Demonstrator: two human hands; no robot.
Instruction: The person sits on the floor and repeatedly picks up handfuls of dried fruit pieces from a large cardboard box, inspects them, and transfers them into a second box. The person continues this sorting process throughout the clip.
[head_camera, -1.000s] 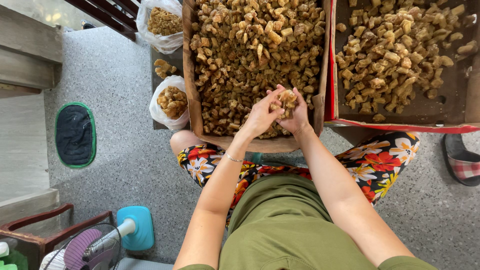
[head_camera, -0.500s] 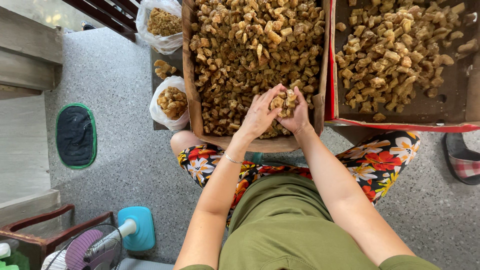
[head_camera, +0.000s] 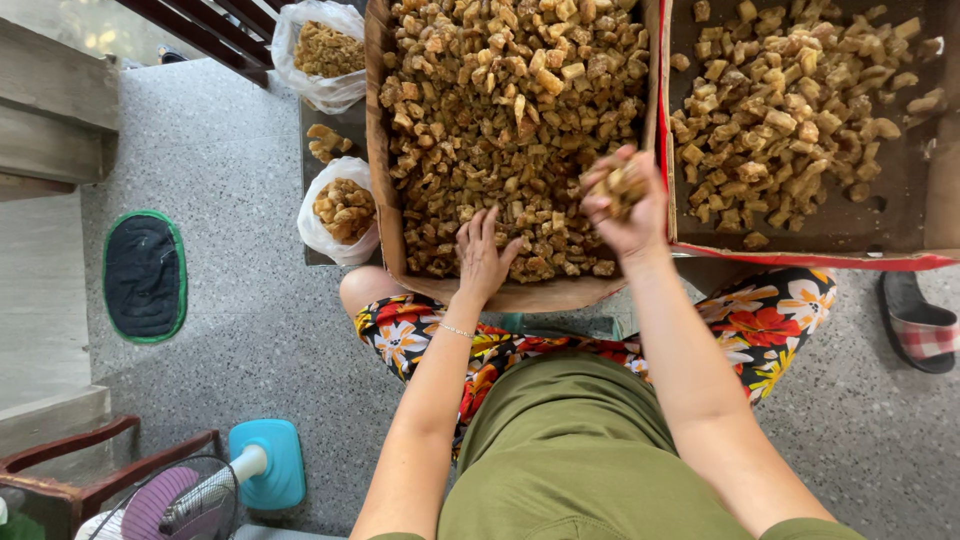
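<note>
Dried brown chunks sit cupped in the curled right hand above the left box's edge, left hand spread flat on the heap; a loose cupping risks spillage between boxes.

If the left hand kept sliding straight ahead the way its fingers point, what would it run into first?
The left hand lies flat, fingers pointing up-frame into the near box. It would likely plough first into the heaped brown chunks just past its fingertips; depth is hard to judge.
</note>
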